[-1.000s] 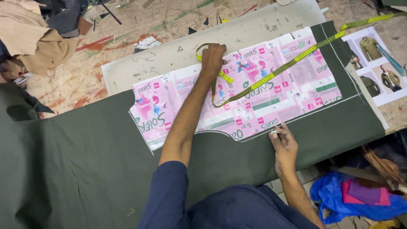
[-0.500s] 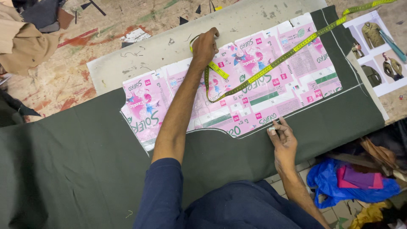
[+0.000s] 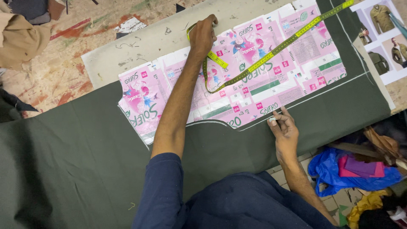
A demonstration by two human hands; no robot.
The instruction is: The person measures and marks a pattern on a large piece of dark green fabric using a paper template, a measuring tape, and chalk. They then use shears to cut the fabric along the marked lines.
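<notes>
Even, soft daylight fills the view, bright with no harsh glare. The left hand [image 3: 202, 34] and arm cast only a faint shadow on the pink pattern sheet [image 3: 237, 80]. Focus is sharp mid-frame; the dark green cloth [image 3: 63, 169] perhaps softens slightly toward its lower left corner.

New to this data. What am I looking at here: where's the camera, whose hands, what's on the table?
There is no machine here: one camera sits on a person's head and looks down at their own two bare hands. A dark green cloth is spread over a worktable. On the cloth lies a pink printed cardboard pattern, with a yellow tape measure across it. The left hand presses down on the pattern's far edge. The right hand pinches a small white piece, probably chalk, at the pattern's near edge, where a white line is drawn on the cloth. Photos of jackets lie at the far right.
</notes>
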